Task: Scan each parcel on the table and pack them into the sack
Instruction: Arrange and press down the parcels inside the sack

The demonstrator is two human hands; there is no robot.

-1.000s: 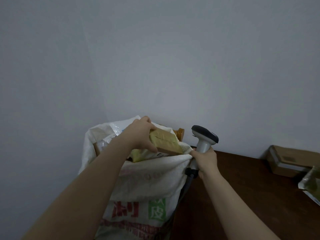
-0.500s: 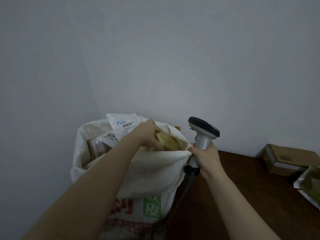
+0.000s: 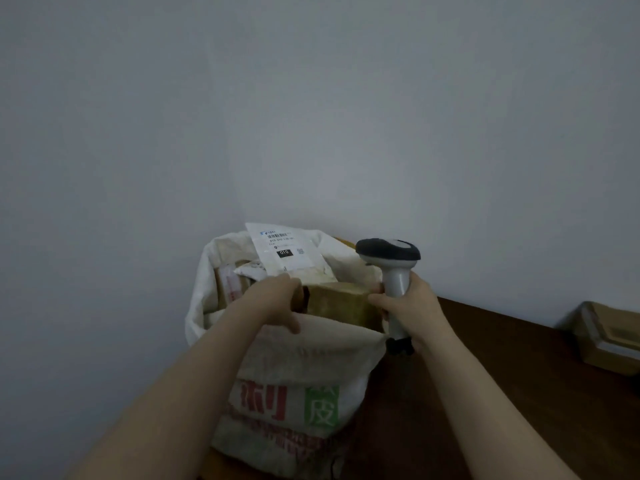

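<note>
A white woven sack (image 3: 298, 375) with red and green print stands open at the table's left end. A yellow-brown parcel (image 3: 337, 301) lies inside it, just behind the near rim. My left hand (image 3: 272, 301) sits at the parcel's left end, its fingers curled down into the sack and its thumb outside on the rim cloth. My right hand (image 3: 414, 313) grips the handle of a grey barcode scanner (image 3: 389, 254), held upright beside the sack's right edge. A white mailer (image 3: 287, 249) with a label sticks up at the back of the sack among other parcels.
A dark brown table (image 3: 519, 382) stretches right of the sack. A cardboard box (image 3: 611, 337) sits on it at the far right edge. The scanner's black cable hangs below my right hand. A plain grey wall stands close behind.
The yellow-brown parcel went from above the sack's mouth down inside it. My left hand slid from the parcel's top to the near rim. The scanner stayed beside the sack.
</note>
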